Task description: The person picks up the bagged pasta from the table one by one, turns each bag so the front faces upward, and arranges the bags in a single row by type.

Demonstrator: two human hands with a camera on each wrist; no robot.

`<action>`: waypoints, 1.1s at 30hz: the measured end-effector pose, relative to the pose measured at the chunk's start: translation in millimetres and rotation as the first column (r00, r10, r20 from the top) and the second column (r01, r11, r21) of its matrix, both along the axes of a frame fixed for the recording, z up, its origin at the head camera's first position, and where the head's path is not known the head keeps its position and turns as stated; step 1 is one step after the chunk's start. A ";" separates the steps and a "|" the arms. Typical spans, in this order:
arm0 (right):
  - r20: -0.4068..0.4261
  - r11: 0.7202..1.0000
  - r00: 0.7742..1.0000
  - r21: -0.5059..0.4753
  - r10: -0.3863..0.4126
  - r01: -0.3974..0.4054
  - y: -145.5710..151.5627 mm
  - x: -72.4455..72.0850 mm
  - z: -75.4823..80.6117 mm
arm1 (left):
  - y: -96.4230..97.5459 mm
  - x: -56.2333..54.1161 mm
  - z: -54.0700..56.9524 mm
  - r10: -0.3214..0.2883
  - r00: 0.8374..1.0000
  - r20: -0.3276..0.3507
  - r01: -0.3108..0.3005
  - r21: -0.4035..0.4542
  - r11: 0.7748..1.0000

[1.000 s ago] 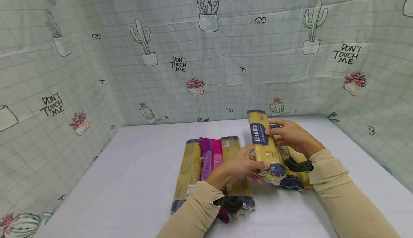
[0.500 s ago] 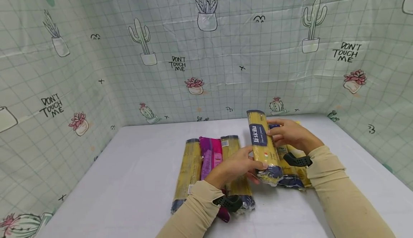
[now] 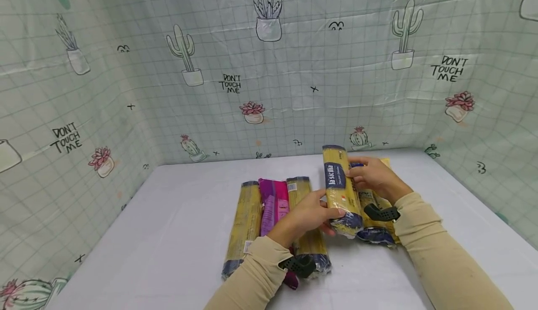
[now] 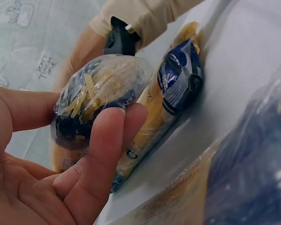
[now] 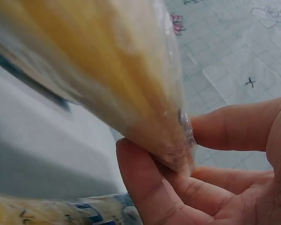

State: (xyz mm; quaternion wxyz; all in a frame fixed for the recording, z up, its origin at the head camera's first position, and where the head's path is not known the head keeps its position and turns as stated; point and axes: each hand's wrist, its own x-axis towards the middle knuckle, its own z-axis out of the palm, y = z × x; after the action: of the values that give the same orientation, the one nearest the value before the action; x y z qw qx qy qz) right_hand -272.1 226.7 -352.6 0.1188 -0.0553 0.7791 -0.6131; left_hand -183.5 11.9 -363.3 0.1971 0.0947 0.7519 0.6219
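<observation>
A yellow and navy spaghetti pack (image 3: 335,177) is held tilted above the table, its "la sicilia" label facing up. My left hand (image 3: 308,212) grips the near end between thumb and fingers; in the left wrist view pasta ends (image 4: 91,91) show through the clear wrap. On the pack's right side, my right hand (image 3: 376,177) pinches the wrapper, as its thumb (image 5: 234,126) and fingers show in the right wrist view. Beneath the right wrist lies a yellow and blue pasta bag (image 3: 376,235), partly hidden by the hand and held pack.
Left of the hands, two more spaghetti packs (image 3: 245,221) lie with a magenta bag (image 3: 273,188) between them. My left forearm covers part of these. The white table (image 3: 180,216) meets a cactus-print cloth (image 3: 294,67) behind and at both sides.
The held pack's near end has shifted slightly left, with my right hand and forearm moving left too. Both hands keep their hold. The packs on the table stay put.
</observation>
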 end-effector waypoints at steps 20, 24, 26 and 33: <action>0.023 0.998 1.000 0.061 0.019 -0.021 -4.7 -1.6 -16.8 | 0.3 -0.4 -9.0 0.005 0.998 0.070 -0.006 0.013 1.000; 0.027 0.997 0.999 0.074 0.026 -0.028 -5.4 -0.7 -16.5 | 0.6 -1.6 -10.6 0.019 0.997 0.081 -0.020 0.012 1.000; 0.023 0.996 0.999 0.081 0.026 -0.027 -5.0 -1.1 -16.9 | 0.6 -1.9 -10.7 0.030 0.996 0.085 -0.031 0.006 1.000; 0.001 0.993 1.000 0.112 0.024 -0.024 -3.5 -2.0 -15.4 | 1.0 -2.4 -8.4 0.051 0.995 0.087 -0.053 0.014 0.999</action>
State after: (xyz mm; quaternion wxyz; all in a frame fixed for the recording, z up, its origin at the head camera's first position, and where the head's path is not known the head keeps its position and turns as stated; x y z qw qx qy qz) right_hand -274.1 223.2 -368.0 0.1291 -0.0580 0.8114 -0.5671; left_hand -185.9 12.9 -371.7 0.2127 0.0495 0.7397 0.6365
